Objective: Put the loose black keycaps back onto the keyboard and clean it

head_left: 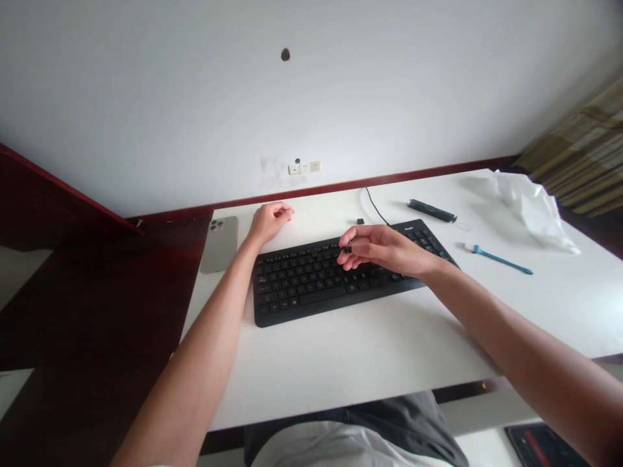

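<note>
A black wireless keyboard (326, 279) lies at an angle on the white desk (350, 363). My right hand (379, 250) hovers over its upper right keys, and its thumb and fingertips pinch a small black keycap (347, 249). My left hand (270, 222) rests on the desk just beyond the keyboard's top left corner, its fingers loosely curled around nothing. A silver smartphone (220, 244) lies face down to the left of that hand. A small black square piece (360, 221) sits on the desk beyond the keyboard.
A black cable (374, 206) runs towards the keyboard. Farther right lie a black cylindrical object (432, 210), a blue brush-like tool (501, 261) and crumpled white plastic (535, 211). A dark red wooden edge borders the desk's back and left side.
</note>
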Tool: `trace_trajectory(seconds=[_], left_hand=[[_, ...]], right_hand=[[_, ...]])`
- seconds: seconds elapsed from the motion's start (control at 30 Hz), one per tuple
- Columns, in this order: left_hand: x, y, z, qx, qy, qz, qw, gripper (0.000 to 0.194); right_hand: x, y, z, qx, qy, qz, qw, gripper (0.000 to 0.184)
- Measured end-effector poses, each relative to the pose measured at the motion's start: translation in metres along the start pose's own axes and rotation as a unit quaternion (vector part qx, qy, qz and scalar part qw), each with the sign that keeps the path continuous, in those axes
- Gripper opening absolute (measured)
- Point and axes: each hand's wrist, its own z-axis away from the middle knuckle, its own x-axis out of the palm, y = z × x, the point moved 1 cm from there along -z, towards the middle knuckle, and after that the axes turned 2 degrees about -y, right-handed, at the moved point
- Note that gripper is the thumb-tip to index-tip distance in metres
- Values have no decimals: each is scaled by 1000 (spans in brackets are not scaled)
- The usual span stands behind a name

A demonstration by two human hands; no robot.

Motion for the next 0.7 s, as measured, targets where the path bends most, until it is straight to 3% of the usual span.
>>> trace_trajectory(seconds=[0.13,0.23,0.3,0.43,0.7], left_hand=[[1,-1,0,0,2,5,1000,24],[1,0,1,0,1,10,1000,23],[0,1,1,0,0,12,1000,23],[0,2,2,-3,3,8,1000,22],[1,0,0,4,4,19,1000,21]], right_hand=[[1,-4,1,-7,-3,27,1000,38],[-2,-9,3,-24,11,104,994,33],[-5,-13,6,-43,34,207,977,29],[-9,-17,12,-46,63,406,911,23],[3,-16,15,-46,22,490,870,22]])
